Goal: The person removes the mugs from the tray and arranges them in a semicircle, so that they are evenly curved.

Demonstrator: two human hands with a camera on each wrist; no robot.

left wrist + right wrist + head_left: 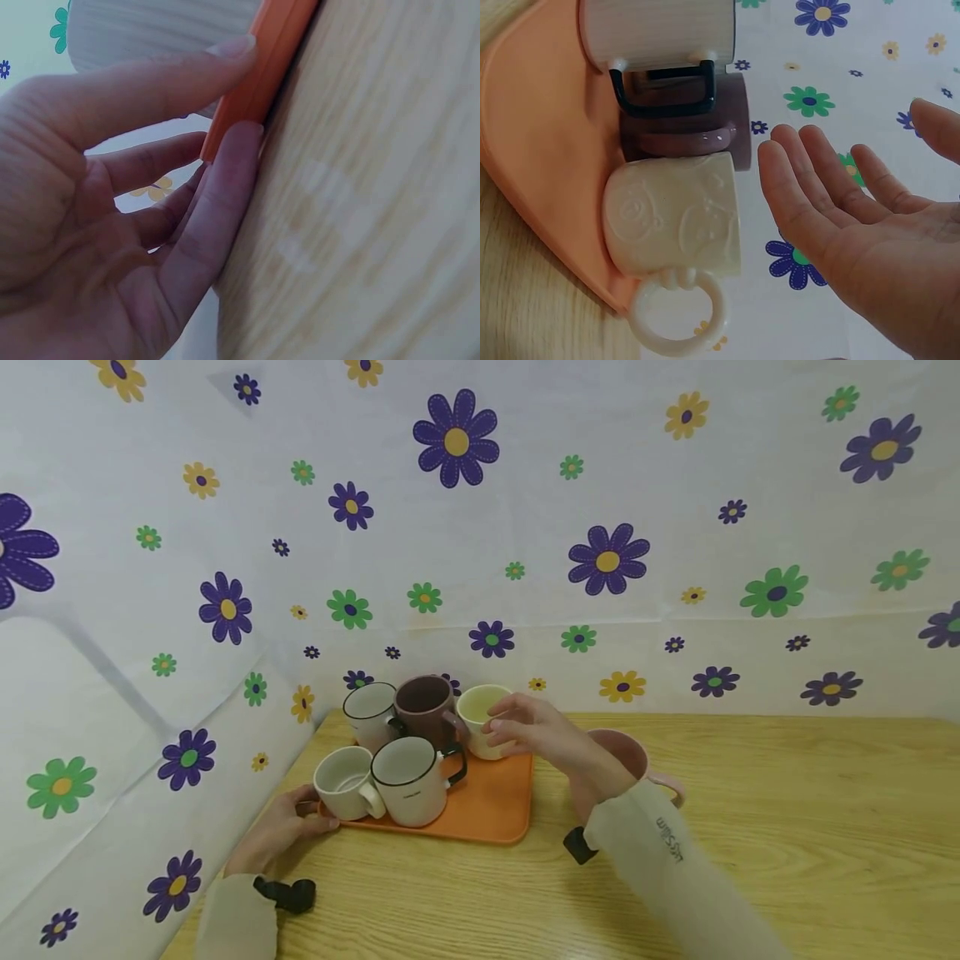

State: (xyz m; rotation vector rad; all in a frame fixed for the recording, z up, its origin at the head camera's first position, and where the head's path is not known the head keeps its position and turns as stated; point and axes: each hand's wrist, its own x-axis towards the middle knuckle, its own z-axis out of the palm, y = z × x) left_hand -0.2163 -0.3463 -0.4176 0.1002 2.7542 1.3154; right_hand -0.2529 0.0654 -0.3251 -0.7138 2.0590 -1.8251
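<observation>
An orange tray point(487, 810) carries several mugs. My left hand point(273, 831) holds its near left corner, with the thumb on the rim point(251, 97) and a finger beneath. At the tray's far right stands a cream mug point(474, 731) with raised figures and a ring handle point(679, 311). My right hand point(546, 739) hovers by this mug, fingers loosely extended; the right wrist view shows a gap between them. Beside the cream mug are a dark purplish mug point(423, 718) and a black-rimmed white mug point(367, 718). In front stand another black-rimmed mug point(405, 793) and a plain white mug point(341, 789).
A pink mug point(624, 752) stands on the wooden table point(810, 827) right of the tray, partly hidden by my right forearm. Flower-printed white sheeting point(517, 510) rises behind and to the left of the table.
</observation>
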